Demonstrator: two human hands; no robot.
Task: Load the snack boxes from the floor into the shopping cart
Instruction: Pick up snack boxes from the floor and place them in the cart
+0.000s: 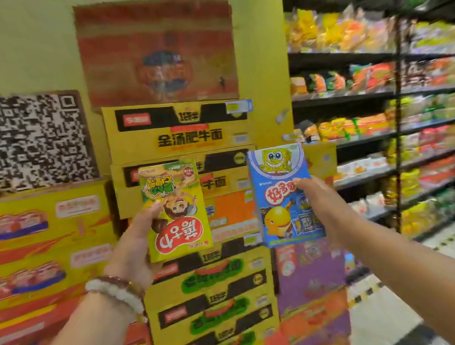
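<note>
yellow-green snack box [175, 210] with red logo, blue snack box [285, 194] with yellow cartoon

Two bare forearms are seen, with no sleeves shown on either. The left wrist is ringed by two beaded bracelets worn side by side: a bracelet of pale, milky white round beads [114, 294], and next to it, nearer the left hand [137, 240], a bracelet of dark reddish-brown beads [119, 278] with a small gold-coloured piece set in it. Nothing is worn on the right wrist or the right hand [317, 201]. No rings are seen on the visible fingers.
</note>
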